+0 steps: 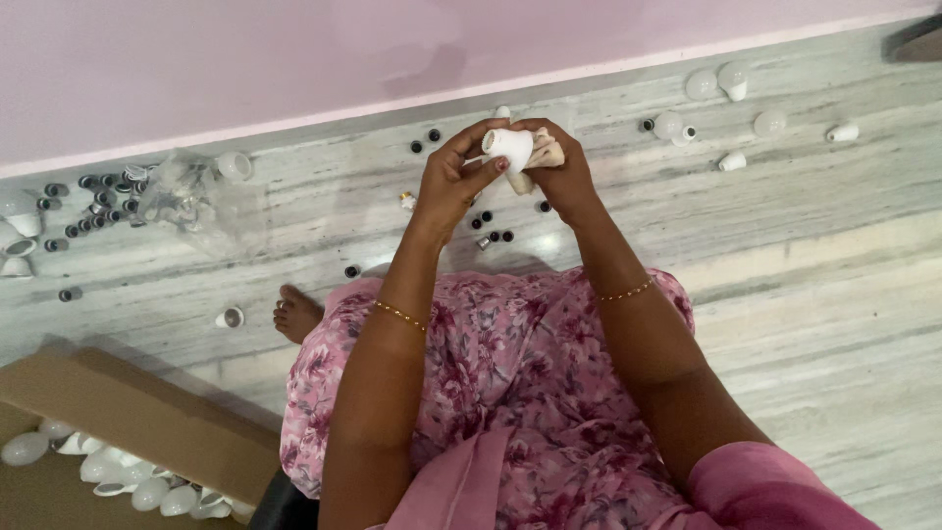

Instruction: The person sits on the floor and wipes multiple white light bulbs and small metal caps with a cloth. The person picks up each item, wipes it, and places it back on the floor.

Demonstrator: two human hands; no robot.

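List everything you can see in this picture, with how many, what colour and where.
white plastic bulb housing: one, white, held up between both hands
small dark round caps: many, black and silver, scattered on the floor at left and below the hands
clear plastic bag: one, transparent, on the floor at left
white bulb domes and housings: several, white, on the floor at upper right
brown cardboard box: one, brown, lower left, with white bulb parts inside
grey marble floor: one, grey streaked
pink wall: one, pink, top
pink floral dress: one, over the lap
gold bangles: two, one on each wrist
bare foot: one, left of the lap
left hand: fingers on the housing
right hand: fingers on the housing
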